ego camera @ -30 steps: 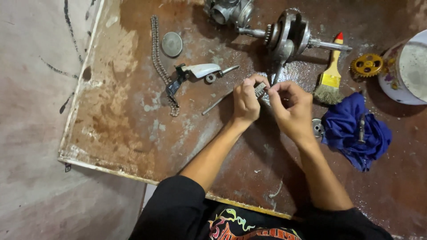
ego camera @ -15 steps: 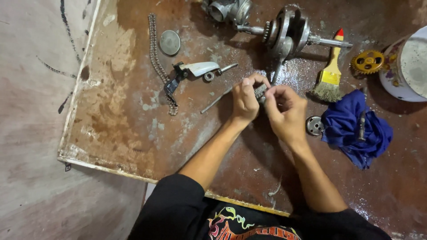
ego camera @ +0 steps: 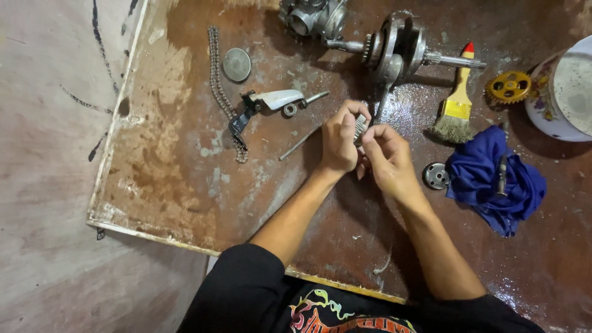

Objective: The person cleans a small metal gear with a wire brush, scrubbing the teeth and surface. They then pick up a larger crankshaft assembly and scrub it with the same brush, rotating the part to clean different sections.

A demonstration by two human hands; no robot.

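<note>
My left hand (ego camera: 340, 140) and my right hand (ego camera: 383, 159) meet over the middle of a worn brown board (ego camera: 185, 166). Between their fingertips they pinch a small ribbed metal part (ego camera: 360, 127), mostly hidden by the fingers. Just beyond the hands lies a steel crankshaft (ego camera: 398, 50) with its rod pointing toward me. A thin metal pin (ego camera: 299, 143) rests on the board to the left of my left hand.
A chain (ego camera: 221, 92), a round metal disc (ego camera: 237, 64) and a lever with a pale handle (ego camera: 271, 102) lie at the left. A paintbrush (ego camera: 455, 105), yellow gear (ego camera: 508, 86), blue cloth (ego camera: 490, 179), small round metal part (ego camera: 436, 175) and bowl (ego camera: 558, 92) sit right.
My right hand has drawn in to the left, closer against my left hand. The ribbed part has turned more upright between the fingers.
</note>
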